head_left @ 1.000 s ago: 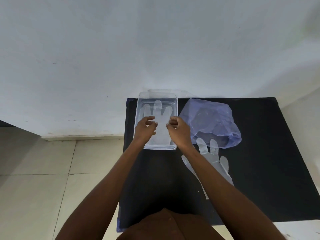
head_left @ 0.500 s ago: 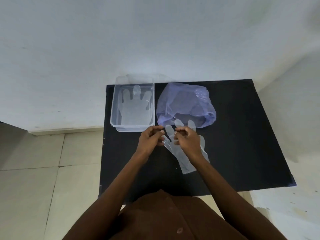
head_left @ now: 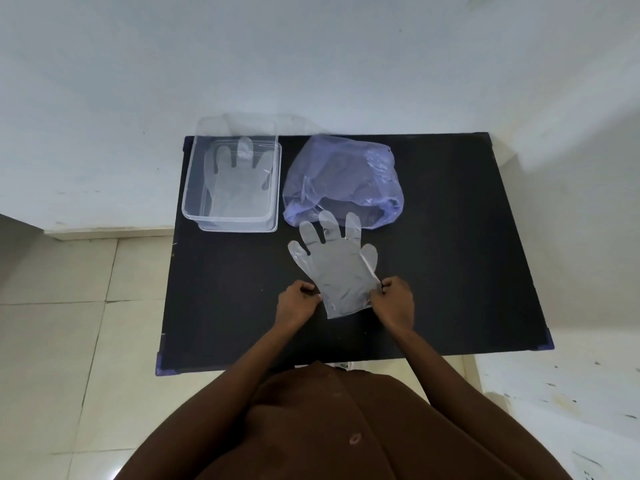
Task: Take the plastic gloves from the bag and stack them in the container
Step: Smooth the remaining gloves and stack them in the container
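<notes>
A clear plastic glove (head_left: pixel 336 268) lies flat on the black table (head_left: pixel 450 254), fingers pointing away from me toward the bag. My left hand (head_left: pixel 298 303) pinches its left cuff edge and my right hand (head_left: pixel 394 299) pinches its right cuff edge. The crumpled purple plastic bag (head_left: pixel 343 178) sits just beyond the glove's fingertips, its mouth facing me. At the table's far left corner stands the clear rectangular container (head_left: pixel 188 209) with another clear glove (head_left: pixel 239 181) lying flat inside it.
The table stands against a white wall (head_left: pixel 311 64). Tiled floor (head_left: pixel 69 323) lies to the left, and a white speckled surface (head_left: pixel 571 393) to the right. My brown shirt (head_left: pixel 329 427) fills the bottom of the view.
My hands left the container, where a glove now lies, and moved back to the glove in front of the bag. They slid from its fingers down to its cuff, spreading it flat.
</notes>
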Available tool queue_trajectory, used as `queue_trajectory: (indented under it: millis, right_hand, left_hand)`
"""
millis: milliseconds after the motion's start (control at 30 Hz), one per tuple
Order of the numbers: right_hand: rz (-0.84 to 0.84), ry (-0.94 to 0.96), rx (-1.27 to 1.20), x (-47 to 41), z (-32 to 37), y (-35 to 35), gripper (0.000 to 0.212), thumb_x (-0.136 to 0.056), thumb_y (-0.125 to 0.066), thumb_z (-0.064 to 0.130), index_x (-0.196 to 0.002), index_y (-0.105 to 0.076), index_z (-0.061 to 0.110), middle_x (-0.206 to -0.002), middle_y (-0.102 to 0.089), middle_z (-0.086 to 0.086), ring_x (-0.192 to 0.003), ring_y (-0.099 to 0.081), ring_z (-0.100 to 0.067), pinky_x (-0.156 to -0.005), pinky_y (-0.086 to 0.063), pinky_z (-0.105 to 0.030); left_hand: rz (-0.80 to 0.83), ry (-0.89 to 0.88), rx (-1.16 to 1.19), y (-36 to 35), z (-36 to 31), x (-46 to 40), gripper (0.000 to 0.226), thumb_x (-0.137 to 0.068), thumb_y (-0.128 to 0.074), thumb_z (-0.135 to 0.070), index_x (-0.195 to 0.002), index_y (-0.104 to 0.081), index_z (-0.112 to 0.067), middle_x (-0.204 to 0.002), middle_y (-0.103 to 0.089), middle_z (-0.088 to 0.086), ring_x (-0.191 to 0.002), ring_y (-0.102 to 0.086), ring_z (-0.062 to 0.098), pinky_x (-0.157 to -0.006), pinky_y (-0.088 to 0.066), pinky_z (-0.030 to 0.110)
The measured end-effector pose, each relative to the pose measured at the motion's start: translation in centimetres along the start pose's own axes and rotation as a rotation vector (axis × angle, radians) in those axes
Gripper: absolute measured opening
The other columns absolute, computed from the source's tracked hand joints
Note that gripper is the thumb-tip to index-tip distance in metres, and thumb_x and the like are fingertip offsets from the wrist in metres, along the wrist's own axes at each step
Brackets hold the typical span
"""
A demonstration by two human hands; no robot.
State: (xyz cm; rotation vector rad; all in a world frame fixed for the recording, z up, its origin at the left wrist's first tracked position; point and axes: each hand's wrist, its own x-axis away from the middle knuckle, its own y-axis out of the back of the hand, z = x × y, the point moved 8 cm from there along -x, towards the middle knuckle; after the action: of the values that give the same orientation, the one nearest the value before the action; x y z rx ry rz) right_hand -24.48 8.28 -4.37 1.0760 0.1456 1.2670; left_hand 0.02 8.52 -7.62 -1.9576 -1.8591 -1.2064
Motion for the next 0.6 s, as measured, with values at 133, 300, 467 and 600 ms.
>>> queue_trajectory:
  millis: [133,300,467,600]
  right_hand:
    - [0.053,0.002,0.060,-1.0,-0.4,-0.2,0.017,-0.086,-0.066,0.020,-0.102,-0.064,0.013,-0.102,-0.066,-0.005,-0.089,-0.063,-0.021,-0.071,-0.047,-0.029]
    - [0.111,-0.027,0.074,-1.9,-1.0,-0.1,0.009,-0.089,-0.065,0.017,-0.091,-0.073,0.016,-0.091,-0.070,0.000,-0.082,-0.064,-0.017,-0.071,-0.049,-0.029]
    - [0.161,-0.014,0.012,-2.4,-1.6,-0.3,0.007,-0.088,-0.068,0.021,-0.083,-0.074,0.020,-0.086,-0.073,0.001,-0.083,-0.069,-0.017,-0.076,-0.058,-0.034]
    - [0.157,-0.058,-0.213,-2.4,-1.7,0.1,0.012,-0.089,-0.071,0.024,-0.086,-0.071,0.012,-0.085,-0.071,-0.002,-0.071,-0.067,-0.017,-0.067,-0.060,-0.036]
  left_hand:
    - [-0.084,-0.080,-0.183,-1.3,-0.9,1.0,0.032,-0.079,-0.081,-0.036,-0.094,-0.064,-0.014,-0.089,-0.069,0.002,-0.082,-0.067,0.017,-0.078,-0.058,0.035]
    - [-0.098,-0.070,-0.246,-2.4,-1.4,0.9,0.018,-0.084,-0.076,-0.026,-0.086,-0.071,-0.009,-0.088,-0.073,0.005,-0.084,-0.069,0.019,-0.075,-0.056,0.031]
    - [-0.098,-0.022,-0.224,-2.6,-1.0,0.6,0.016,-0.084,-0.071,-0.022,-0.079,-0.075,-0.007,-0.079,-0.075,0.008,-0.078,-0.071,0.020,-0.075,-0.059,0.032]
    - [-0.059,0.056,0.102,-2.8,-0.3,0.6,0.020,-0.083,-0.077,-0.024,-0.079,-0.072,-0.004,-0.082,-0.074,0.011,-0.075,-0.073,0.021,-0.073,-0.064,0.040]
